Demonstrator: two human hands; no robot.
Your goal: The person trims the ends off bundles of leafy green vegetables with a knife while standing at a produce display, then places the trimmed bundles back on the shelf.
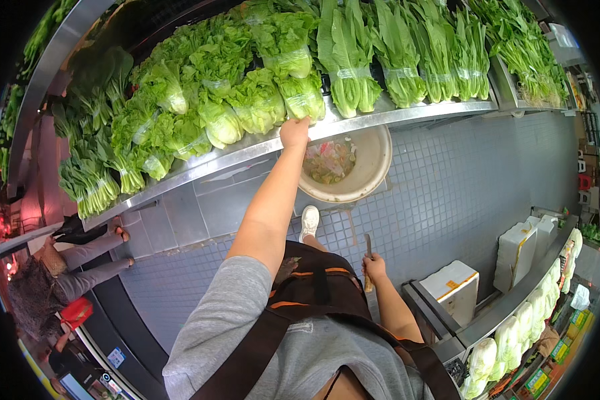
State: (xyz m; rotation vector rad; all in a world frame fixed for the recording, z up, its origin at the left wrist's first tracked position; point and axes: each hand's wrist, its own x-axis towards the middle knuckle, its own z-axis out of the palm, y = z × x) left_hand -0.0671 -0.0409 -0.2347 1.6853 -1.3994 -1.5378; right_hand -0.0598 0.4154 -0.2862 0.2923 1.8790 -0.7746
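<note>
My left hand (296,133) reaches out to the front edge of a metal display shelf (370,119), its fingers at the base of a wrapped bundle of green lettuce (302,95); whether they grip it is not plain. In my right hand (375,268), beside my apron, is a knife (368,245) with a light handle, its blade pointing away from me. More taped lettuce bundles (222,125) lie to the left on the shelf. Long-leaved greens (347,60) bound with clear tape stand to the right. Leafy greens with pale stems (92,185) fill the left end.
A round tub (375,170) holding scraps stands on the tiled floor below the shelf. White foam boxes (450,290) and a rack of Chinese cabbages (507,340) are at the lower right. Another person (45,285) is at the far left.
</note>
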